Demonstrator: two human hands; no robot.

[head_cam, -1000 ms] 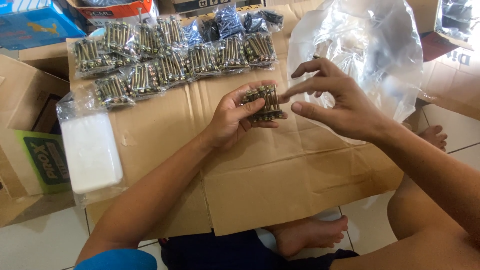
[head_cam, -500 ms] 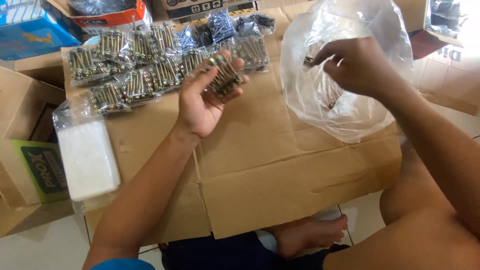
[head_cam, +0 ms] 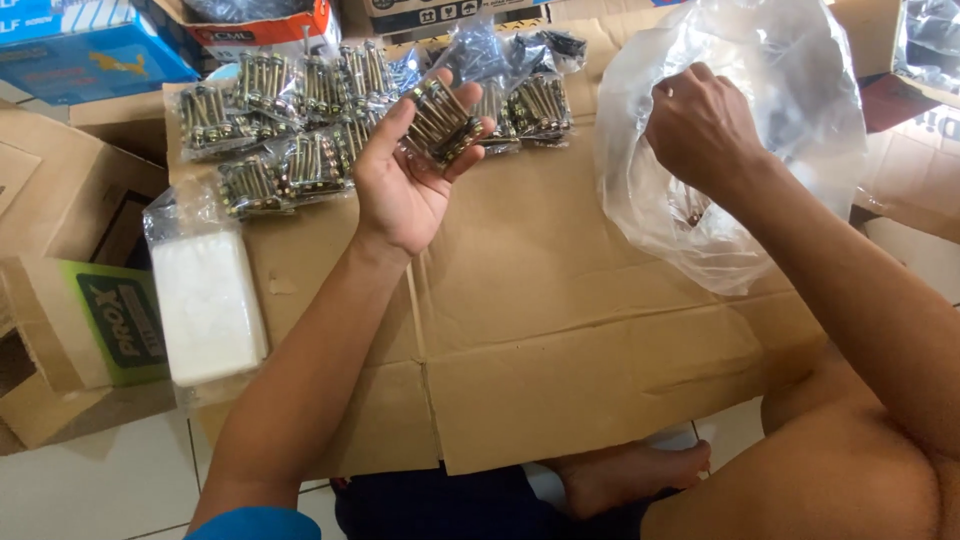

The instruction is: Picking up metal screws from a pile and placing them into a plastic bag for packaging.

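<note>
Bolts in the left palm, right hand deep in the bag

Upper middle of the frame: the left hand lies palm up, fingers loosely curled under a bundle of bolts, cupping it rather than clamping. Upper right, the right hand is bunched closed at the mouth of the big clear plastic bag; whether it pinches the film or a bolt, I cannot tell. Behind, rows of small bolt packets line the flattened cardboard on the floor. At the left, a bagged white block.
</note>
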